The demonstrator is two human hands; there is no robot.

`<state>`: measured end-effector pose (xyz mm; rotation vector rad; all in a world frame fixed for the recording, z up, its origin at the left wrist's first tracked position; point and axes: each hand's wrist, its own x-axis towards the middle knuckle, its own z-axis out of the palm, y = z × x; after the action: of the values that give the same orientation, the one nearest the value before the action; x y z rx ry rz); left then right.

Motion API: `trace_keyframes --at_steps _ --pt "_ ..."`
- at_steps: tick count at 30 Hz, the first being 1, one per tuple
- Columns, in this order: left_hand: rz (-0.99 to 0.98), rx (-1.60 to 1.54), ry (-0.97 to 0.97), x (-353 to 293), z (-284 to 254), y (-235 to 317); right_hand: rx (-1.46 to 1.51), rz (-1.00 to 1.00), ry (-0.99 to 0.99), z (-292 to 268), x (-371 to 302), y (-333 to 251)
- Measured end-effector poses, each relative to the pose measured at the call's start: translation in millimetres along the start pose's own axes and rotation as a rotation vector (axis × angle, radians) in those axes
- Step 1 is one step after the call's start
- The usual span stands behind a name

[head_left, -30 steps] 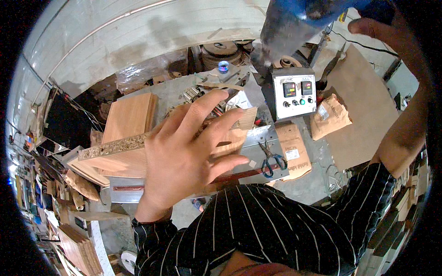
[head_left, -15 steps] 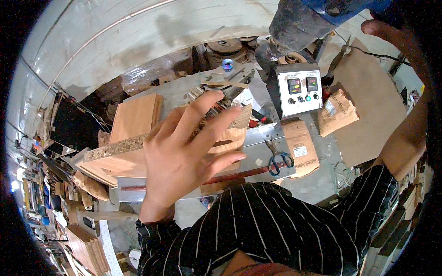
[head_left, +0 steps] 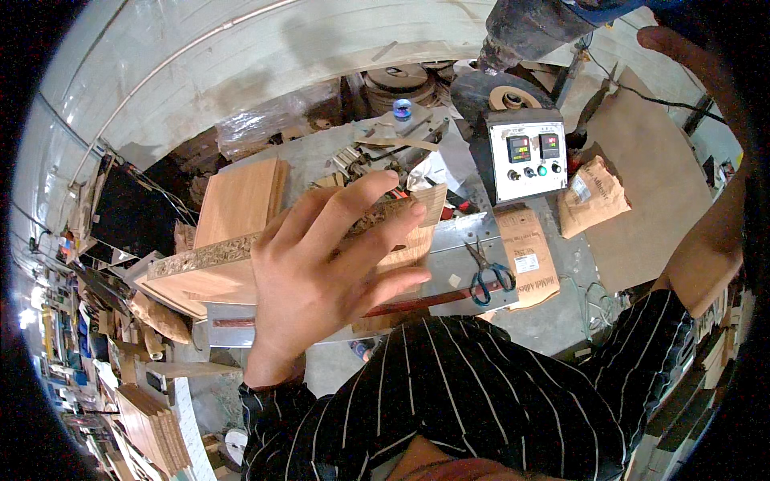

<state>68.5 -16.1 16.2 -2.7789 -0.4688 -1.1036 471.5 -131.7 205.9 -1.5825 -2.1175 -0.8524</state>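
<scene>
Board edge (head_left: 204,258) is looking unfinished; left hand (head_left: 313,272) is hanging spread over it, right hand (head_left: 682,52) is gripping a tool (head_left: 529,36).

"What's on the grey bench (head_left: 453,244)?"
"Scissors (head_left: 474,290), right of the left fingers (head_left: 353,204); a brown paper bag (head_left: 525,240) farther right; a reddish strip (head_left: 437,304) on their near side (partly hidden); a blue-rimmed roll (head_left: 403,110) well beyond them; a wood-faced board (head_left: 208,282) to their left."
</scene>
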Motion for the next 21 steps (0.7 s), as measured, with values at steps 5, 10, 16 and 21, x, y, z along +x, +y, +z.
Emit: trace_keyframes --at_steps 5,10,16,21 --pt "0.006 -0.162 0.041 -6.4 2.4 -5.3 -0.016 0.009 0.008 0.5 -1.8 -0.1" --pt "-0.092 -0.125 -0.107 12.6 -7.2 10.9 -0.026 0.020 0.011 5.2 -6.1 0.3" --pt "0.062 0.096 -0.081 7.7 10.9 10.8 -0.033 0.041 0.032 8.2 -11.8 1.2" --pt "0.071 0.118 -0.085 9.5 15.9 12.8 -0.038 0.069 0.029 16.6 -22.5 3.6"
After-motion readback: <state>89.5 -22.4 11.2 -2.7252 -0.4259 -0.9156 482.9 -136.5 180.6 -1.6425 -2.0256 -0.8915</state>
